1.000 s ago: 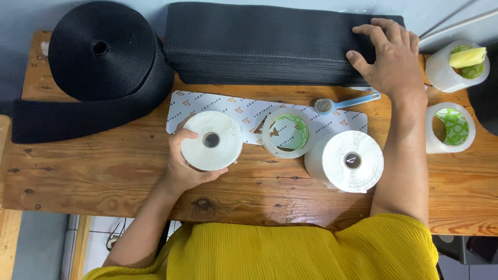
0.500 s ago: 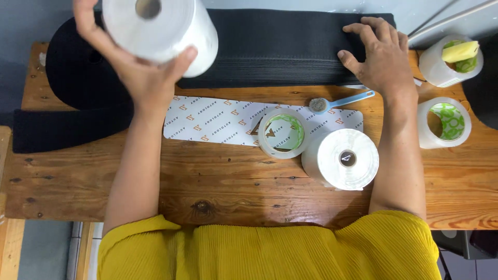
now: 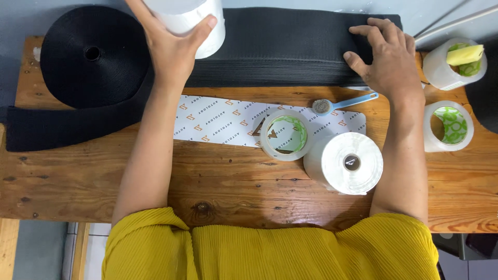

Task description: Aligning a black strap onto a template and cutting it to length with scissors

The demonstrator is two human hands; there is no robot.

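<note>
Left hand (image 3: 174, 49) raised toward 12 o'clock, fingers wrapped round a white roll (image 3: 199, 23) and gripping it, held up over the folded black webbing (image 3: 290, 49) with its top cut off by the frame edge. Right hand (image 3: 386, 59) at 1 o'clock, spread open and pressed flat on the right end of that webbing stack, holding nothing. At 10 o'clock on the wooden desk (image 3: 104, 181), a large coil of black strap (image 3: 93, 57), its loose tail running out toward 9 o'clock. Near the centre, a white patterned strip (image 3: 218, 122) lying flat, with a clear tape roll (image 3: 284, 135) resting on its right part. Just beside that tape at 4 o'clock, a second white roll (image 3: 347, 163) lying on its side, hollow core facing up at the camera. Above it, a small blue-handled tool (image 3: 342, 103) between strip and webbing. At 3 o'clock, two more clear tape rolls (image 3: 450, 125), the upper one carrying a yellow-green piece on top. At 6 o'clock, yellow pleated clothing (image 3: 270, 249).
</note>
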